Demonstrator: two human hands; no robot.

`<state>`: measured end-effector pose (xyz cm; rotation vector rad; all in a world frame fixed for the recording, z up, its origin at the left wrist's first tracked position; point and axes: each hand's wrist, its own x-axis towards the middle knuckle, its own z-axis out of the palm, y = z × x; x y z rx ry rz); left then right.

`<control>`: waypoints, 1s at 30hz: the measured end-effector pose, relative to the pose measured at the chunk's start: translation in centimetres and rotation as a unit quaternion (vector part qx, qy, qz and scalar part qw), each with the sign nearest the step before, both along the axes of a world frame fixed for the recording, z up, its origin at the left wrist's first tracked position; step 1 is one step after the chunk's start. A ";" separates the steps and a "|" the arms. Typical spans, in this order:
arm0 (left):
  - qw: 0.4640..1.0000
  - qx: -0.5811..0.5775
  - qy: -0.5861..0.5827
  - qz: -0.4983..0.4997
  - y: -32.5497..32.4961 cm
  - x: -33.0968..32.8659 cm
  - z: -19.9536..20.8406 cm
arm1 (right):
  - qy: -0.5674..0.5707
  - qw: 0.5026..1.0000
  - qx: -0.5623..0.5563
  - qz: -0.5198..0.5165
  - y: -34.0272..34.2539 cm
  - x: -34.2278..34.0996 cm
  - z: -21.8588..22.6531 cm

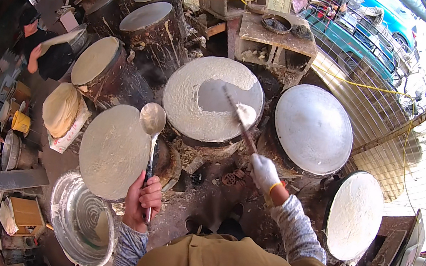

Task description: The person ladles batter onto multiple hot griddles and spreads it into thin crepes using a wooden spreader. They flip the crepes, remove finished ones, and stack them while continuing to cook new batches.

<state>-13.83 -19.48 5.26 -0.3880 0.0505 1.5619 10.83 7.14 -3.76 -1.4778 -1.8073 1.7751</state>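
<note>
My bare left hand [144, 199] is wrapped round the dark handle of a large metal ladle [153, 118], whose bowl points up and away from me. In a white glove, my right hand [265, 172] grips a long thin batter stick [245, 131]. It reaches over the middle round griddle [222, 96], its far end blurred. Pale batter [187, 103] covers much of that griddle in a thick ring, leaving bare grey metal near the upper middle. A white mound of batter [247, 117] sits beside the stick at the right.
At the right are a grey griddle [313, 128] and a batter-coated one [355, 216]. Another coated griddle [113, 151] stands left, above a metal basin [60, 209] with pale liquid. Stacked thin flatbreads [60, 108] lie farther left. A person [41, 45] holds a round sheet at far left.
</note>
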 end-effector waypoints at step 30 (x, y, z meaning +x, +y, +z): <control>0.999 -0.033 -0.001 0.009 4.8 1.0 -0.1 | -0.105 0.918 0.382 -0.013 13.5 -7.1 -3.7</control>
